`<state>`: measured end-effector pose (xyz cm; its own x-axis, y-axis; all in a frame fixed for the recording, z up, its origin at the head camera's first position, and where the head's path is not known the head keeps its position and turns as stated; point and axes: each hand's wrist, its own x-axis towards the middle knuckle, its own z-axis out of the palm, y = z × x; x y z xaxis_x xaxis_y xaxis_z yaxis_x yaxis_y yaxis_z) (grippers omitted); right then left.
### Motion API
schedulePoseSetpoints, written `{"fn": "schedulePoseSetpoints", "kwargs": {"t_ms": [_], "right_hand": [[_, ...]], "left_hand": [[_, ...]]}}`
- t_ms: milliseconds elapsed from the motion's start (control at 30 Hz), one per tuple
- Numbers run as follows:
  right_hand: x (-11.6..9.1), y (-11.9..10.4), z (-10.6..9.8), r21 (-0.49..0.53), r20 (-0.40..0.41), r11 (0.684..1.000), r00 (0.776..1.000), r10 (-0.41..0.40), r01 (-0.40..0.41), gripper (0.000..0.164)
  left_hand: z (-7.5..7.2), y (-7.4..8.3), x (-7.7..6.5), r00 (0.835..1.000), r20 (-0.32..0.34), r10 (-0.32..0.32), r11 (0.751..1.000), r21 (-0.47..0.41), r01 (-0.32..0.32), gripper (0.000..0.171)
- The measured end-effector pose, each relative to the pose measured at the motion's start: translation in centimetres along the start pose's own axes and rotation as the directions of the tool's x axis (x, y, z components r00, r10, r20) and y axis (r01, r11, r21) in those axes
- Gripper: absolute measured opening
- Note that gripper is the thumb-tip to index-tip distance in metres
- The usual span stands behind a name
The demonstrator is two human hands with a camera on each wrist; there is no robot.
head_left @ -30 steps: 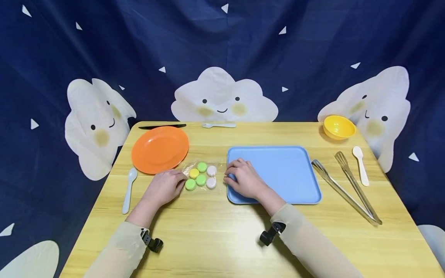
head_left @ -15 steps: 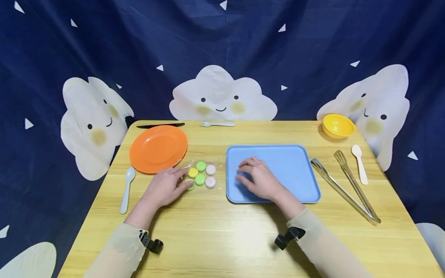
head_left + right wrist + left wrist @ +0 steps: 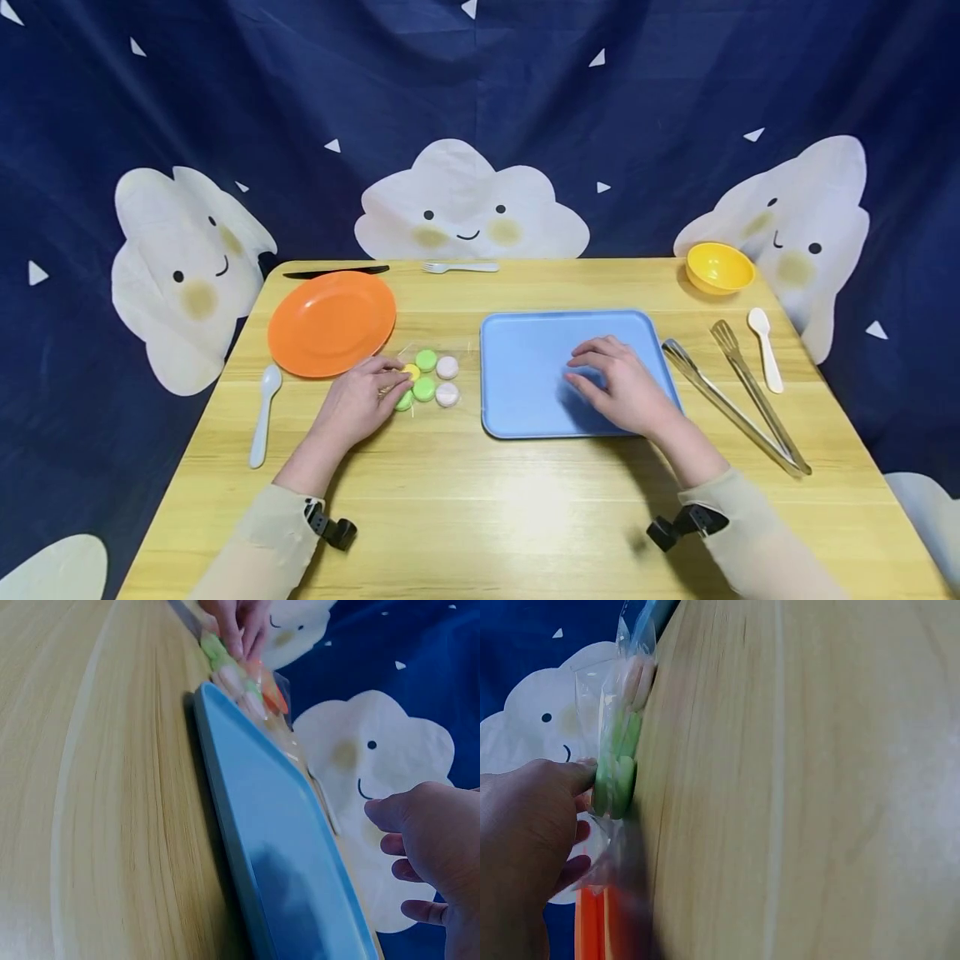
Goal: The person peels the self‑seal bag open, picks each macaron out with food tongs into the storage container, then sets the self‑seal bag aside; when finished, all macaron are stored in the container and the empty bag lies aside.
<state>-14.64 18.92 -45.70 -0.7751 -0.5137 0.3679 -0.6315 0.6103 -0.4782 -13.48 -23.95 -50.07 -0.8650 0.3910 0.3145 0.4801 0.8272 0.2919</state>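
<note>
A clear plastic bag of macarons [image 3: 424, 388], green, yellow and pale pink, lies left of the blue tray [image 3: 517, 408]. My left hand [image 3: 358, 402] pinches the bag's left part, thumb at a green macaron and fingertips by the yellow one. In the left wrist view the left hand's thumb [image 3: 581, 774] lies against the bag [image 3: 615, 776], with the fingers partly hidden behind it. My right hand [image 3: 624, 390] hovers over the right half of the tray, its fingers loosely bent and holding nothing. Its shadow falls on the tray [image 3: 262, 787] in the right wrist view.
An orange plate [image 3: 330, 325] sits behind my left hand, a black knife [image 3: 337, 272] beyond it. Around them lie a pale spoon [image 3: 262, 417] and a white fork [image 3: 461, 267]. On the right are metal tongs [image 3: 738, 408], a white spoon [image 3: 765, 350] and a yellow bowl [image 3: 720, 268].
My right hand has moved right, from the tray's left edge to over its right half. My left hand let go of the bag's edge, spread over the macarons, then closed on the bag again.
</note>
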Motion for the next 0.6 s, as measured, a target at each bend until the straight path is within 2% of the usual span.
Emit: {"fn": "schedulePoseSetpoints", "kwargs": {"t_ms": [100,233,400,600], "right_hand": [[-0.2,0.2,-0.1,-0.001,-0.004,1.0,1.0,-0.002,0.002,0.014],[-0.3,0.2,0.1,0.005,0.01,1.0,1.0,-0.005,0.005,0.015],[-0.8,0.4,-0.4,0.02,0.002,1.0,1.0,0.001,-0.001,0.014],[-1.8,1.1,-2.3,-0.003,-0.058,1.0,0.998,0.018,-0.018,0.015]], "left_hand": [[0.2,-0.2,0.1,0.999,-0.028,0.015,1.0,-0.027,-0.015,0.016],[0.3,-0.4,0.2,1.0,-0.03,0.006,0.998,-0.067,-0.008,0.01],[0.3,-0.5,0.1,0.999,-0.013,-0.05,0.989,-0.138,0.048,0.008],[0.3,-0.6,0.0,0.993,-0.061,-0.103,0.965,-0.247,0.085,0.007]]}}
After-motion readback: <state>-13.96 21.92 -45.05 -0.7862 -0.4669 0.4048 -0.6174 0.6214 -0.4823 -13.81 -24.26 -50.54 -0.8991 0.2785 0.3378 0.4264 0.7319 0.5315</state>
